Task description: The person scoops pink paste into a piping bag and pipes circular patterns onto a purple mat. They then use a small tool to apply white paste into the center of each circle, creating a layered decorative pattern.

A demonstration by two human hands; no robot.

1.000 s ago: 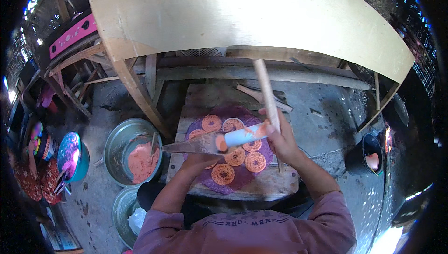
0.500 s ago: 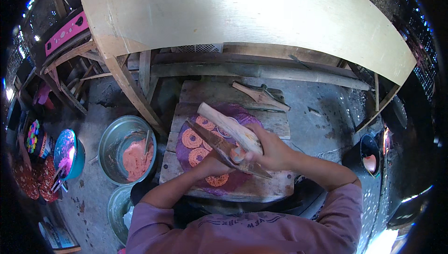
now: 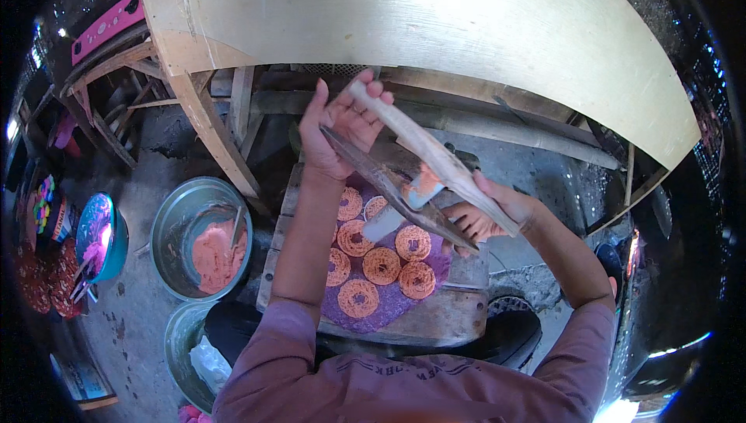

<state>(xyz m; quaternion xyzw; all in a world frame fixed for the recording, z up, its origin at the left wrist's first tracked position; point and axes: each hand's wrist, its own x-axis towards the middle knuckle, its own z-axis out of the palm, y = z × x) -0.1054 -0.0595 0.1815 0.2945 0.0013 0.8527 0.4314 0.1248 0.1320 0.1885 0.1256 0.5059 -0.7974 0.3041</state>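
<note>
A two-bar wooden hand press point(image 3: 423, 143) is held at a slant over the low wooden board. Between its pale upper bar and dark lower bar point(image 3: 392, 188) is a whitish tube point(image 3: 382, 223) smeared with orange dough. My right hand point(image 3: 493, 217) grips the near right ends of both bars, fingers partly hidden behind them. At the far left ends, my left hand point(image 3: 342, 128) has its palm up and fingers apart, against or close to the bars. Below lie several orange rings of dough strands point(image 3: 381, 266) on a purple sheet point(image 3: 373, 320).
A metal basin point(image 3: 163, 244) of pink-orange dough with a utensil stands left, with another basin point(image 3: 175, 345) holding a white plastic bag nearer me. A teal bucket point(image 3: 116, 244) is further left. A large pale tabletop point(image 3: 420, 11) on wooden legs spans the far side.
The press has been raised and moved away from me, uncovering more rings. My left hand has shifted from beneath the near end to the far left ends, its fingers now spread.
</note>
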